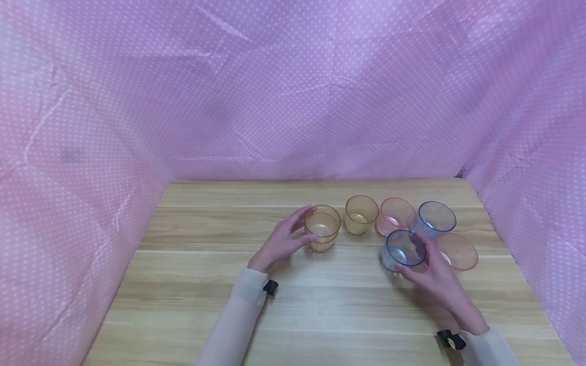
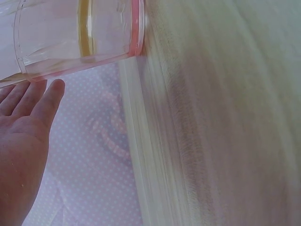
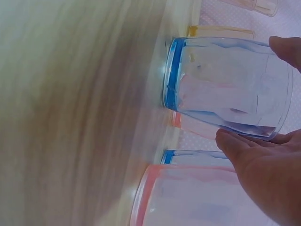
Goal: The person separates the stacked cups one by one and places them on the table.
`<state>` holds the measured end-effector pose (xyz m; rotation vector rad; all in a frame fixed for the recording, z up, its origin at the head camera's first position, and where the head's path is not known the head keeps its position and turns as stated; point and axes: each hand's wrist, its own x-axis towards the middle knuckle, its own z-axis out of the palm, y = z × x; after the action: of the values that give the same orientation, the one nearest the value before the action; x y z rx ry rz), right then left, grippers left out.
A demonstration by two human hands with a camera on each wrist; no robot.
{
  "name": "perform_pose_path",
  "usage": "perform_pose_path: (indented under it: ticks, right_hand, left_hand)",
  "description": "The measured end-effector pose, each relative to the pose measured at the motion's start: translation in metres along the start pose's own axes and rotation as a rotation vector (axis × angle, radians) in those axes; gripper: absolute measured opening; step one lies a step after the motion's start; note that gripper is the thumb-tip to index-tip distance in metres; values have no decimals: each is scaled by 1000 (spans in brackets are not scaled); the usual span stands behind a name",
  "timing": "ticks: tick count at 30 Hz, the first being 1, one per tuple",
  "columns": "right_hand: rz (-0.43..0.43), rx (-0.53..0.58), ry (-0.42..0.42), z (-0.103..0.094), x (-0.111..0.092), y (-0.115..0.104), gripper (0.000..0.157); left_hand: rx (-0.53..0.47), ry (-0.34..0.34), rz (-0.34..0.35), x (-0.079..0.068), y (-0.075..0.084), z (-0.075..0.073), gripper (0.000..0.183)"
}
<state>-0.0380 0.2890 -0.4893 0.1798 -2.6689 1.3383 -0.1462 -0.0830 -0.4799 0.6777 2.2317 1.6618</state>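
Observation:
At the middle of the table my left hand [image 1: 285, 239] grips a stack of two clear cups, thumb in front and fingers behind. The upper is a yellow cup [image 1: 330, 223], nested in a pink cup [image 1: 322, 247]. In the left wrist view the pink base [image 2: 136, 28] is at the tabletop, with a yellow band inside. Farther right, my right hand [image 1: 438, 274] holds a clear blue cup [image 1: 390, 258] between thumb and fingers. Upright in the right wrist view's own sense, this blue cup [image 3: 225, 87] has its base close to the wood; contact is unclear.
Behind stand another yellow cup [image 1: 360, 223], a pink cup [image 1: 389, 223] and a blue cup [image 1: 426, 229]. A second loose pink cup [image 1: 462, 251] sits right of my right hand. Pink dotted cloth [image 1: 293, 101] hangs around the wooden table [image 1: 206, 229].

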Motion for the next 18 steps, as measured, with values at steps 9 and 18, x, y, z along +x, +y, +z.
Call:
perform_pose_path:
  ticks: [9,18]
  right_hand:
    - [-52,-13,43,-1,-1,-3,102]
    - [-170,-78,120,-2,3,-10,100]
  left_hand:
    - [-1,5,3,0,-2,1,79]
    - [0,18,38,-2,-3,3,79]
